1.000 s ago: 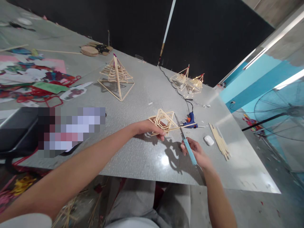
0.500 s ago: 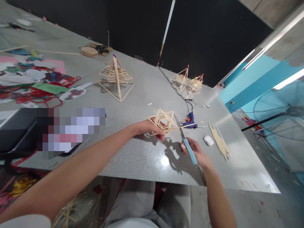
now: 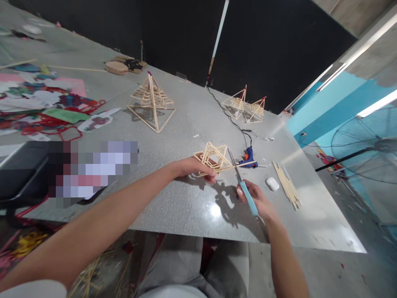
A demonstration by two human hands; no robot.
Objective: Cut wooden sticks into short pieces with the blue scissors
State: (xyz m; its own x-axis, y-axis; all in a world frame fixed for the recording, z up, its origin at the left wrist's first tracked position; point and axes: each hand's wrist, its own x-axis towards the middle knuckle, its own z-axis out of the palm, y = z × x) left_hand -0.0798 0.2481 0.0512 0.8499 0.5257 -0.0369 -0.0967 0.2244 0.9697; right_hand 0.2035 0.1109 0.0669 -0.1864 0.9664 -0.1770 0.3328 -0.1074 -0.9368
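My left hand (image 3: 200, 167) is closed on a small wooden stick frame (image 3: 211, 155) of nested triangles that form a star. A thin wooden stick (image 3: 228, 167) juts from the frame to the right. Around the handle of the scissors (image 3: 248, 198), which is light blue, my right hand (image 3: 256, 196) is wrapped. The metal blades point up and away, crossing the stick just right of the frame. I cannot tell whether they touch it. Behind the blades lies a blue glue gun (image 3: 249, 158) with a black cord.
Right of my hands are a white rounded case (image 3: 272, 183) and several flat wooden sticks (image 3: 287, 186). A stick pyramid (image 3: 151, 103) stands back left, with two smaller ones (image 3: 235, 103) at the back. Coloured scraps (image 3: 46, 99) and a black bag (image 3: 25, 174) lie left.
The small lights on the far-right pyramid at the back glowed before and are now dark. Both hands, the stick frame and the scissors have hardly moved.
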